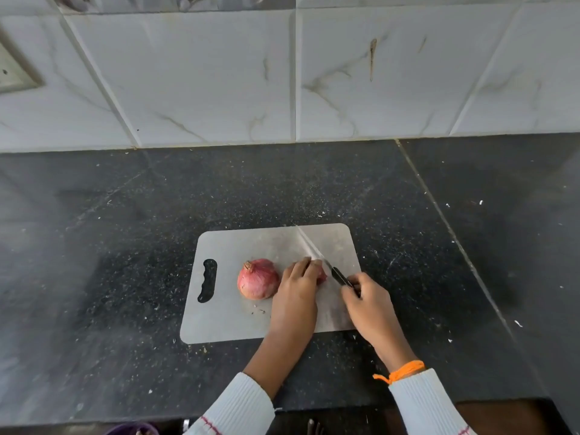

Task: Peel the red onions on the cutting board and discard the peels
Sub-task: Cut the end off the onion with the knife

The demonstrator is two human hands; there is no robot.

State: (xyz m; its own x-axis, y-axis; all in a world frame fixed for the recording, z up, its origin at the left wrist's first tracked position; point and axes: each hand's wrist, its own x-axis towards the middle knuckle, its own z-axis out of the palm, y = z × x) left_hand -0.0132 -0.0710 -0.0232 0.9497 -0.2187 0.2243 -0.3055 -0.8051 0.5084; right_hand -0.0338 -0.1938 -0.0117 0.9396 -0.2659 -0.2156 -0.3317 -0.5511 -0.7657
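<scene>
A grey cutting board (226, 315) with a handle slot at its left lies on the dark counter. One whole red onion (258, 279), skin on, sits on it left of centre. My left hand (296, 288) covers and grips a second red onion (322, 277), of which only a small pink edge shows. My right hand (368, 304) grips the black handle of a knife (340, 277). Its blade (309, 246) runs up and left across the board, beside the held onion and my left fingertips.
The black speckled counter (125, 246) meets a white tiled wall (219, 83) at the back. Small white flecks lie scattered on the counter. A purple rim (131, 430) shows at the bottom edge, below the counter's front edge.
</scene>
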